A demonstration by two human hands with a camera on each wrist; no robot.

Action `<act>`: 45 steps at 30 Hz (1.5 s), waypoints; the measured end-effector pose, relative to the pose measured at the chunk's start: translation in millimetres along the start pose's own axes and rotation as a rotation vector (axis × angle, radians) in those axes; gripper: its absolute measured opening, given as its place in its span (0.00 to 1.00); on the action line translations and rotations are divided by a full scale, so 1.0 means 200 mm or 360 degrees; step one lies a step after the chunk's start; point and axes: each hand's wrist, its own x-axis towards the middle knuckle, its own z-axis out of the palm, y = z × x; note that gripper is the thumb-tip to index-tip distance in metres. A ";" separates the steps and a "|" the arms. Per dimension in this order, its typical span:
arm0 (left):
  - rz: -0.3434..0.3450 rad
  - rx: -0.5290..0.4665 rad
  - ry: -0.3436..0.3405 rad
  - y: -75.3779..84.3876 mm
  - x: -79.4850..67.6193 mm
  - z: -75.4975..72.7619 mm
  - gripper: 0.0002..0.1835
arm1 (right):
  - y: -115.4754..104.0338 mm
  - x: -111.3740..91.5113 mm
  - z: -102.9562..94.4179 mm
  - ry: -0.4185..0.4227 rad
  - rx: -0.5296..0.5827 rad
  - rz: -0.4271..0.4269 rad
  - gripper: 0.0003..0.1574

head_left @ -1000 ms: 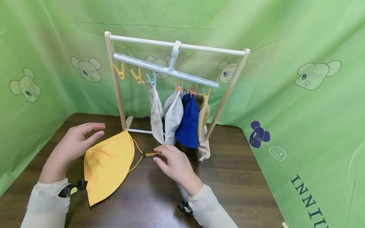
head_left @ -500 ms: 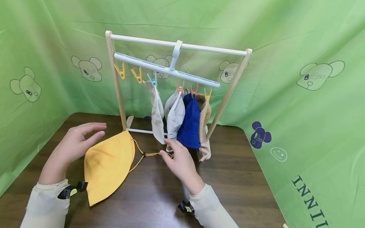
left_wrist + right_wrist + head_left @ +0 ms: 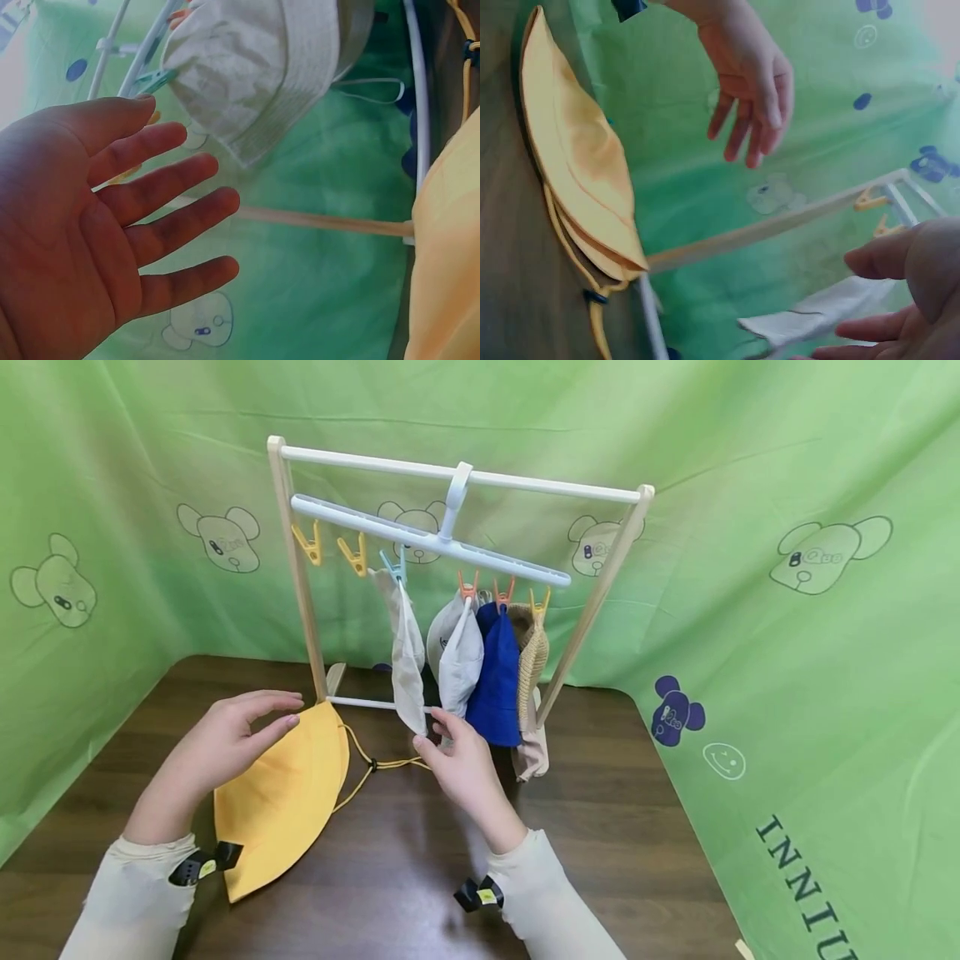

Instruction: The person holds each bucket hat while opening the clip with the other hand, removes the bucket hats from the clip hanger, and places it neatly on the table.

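Observation:
A yellow bucket hat [image 3: 277, 810] with a corded chin strap [image 3: 372, 766] lies on the table at left. Above its crown hovers my left hand [image 3: 232, 739], fingers spread and holding nothing; the left wrist view shows its empty palm [image 3: 67, 247]. My right hand [image 3: 472, 777] is beyond the cord, thumb and fingers apart, its fingertips close to the lower brim of a hanging white hat [image 3: 407, 660]. In the right wrist view that white hat [image 3: 810, 319] appears behind the right fingers. A light-blue clip [image 3: 395, 567] holds this hat on a pale blue hanger [image 3: 427, 539].
The hanger hooks over the top bar [image 3: 540, 485] of a wooden rack. Farther right hang another white hat [image 3: 460, 660], a blue hat [image 3: 493, 685] and a woven straw hat [image 3: 533, 652]. Two yellow clips [image 3: 354, 556] at left hold nothing. Green printed cloth [image 3: 787, 668] surrounds the table.
My right hand has left the chin cord and moved right and up toward the hanging white hat. My left hand has shifted slightly right over the yellow hat.

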 end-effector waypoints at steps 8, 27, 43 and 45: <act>-0.0029 -0.0039 -0.0065 0.02 0.02 0.09 0.17 | -0.02 0.03 0.07 0.0003 -0.0105 0.0002 0.46; -0.0027 -0.0226 -0.0188 0.20 0.22 0.22 0.19 | 0.05 0.10 0.10 -0.0003 -0.0124 -0.0009 0.59; -0.0272 -0.0381 0.0058 0.45 0.53 0.17 0.30 | 0.03 0.14 0.06 -0.0073 -0.0431 0.0084 0.57; -0.0292 -0.0377 0.0119 0.48 0.57 0.16 0.32 | 0.03 0.14 0.06 -0.0062 -0.0443 0.0083 0.57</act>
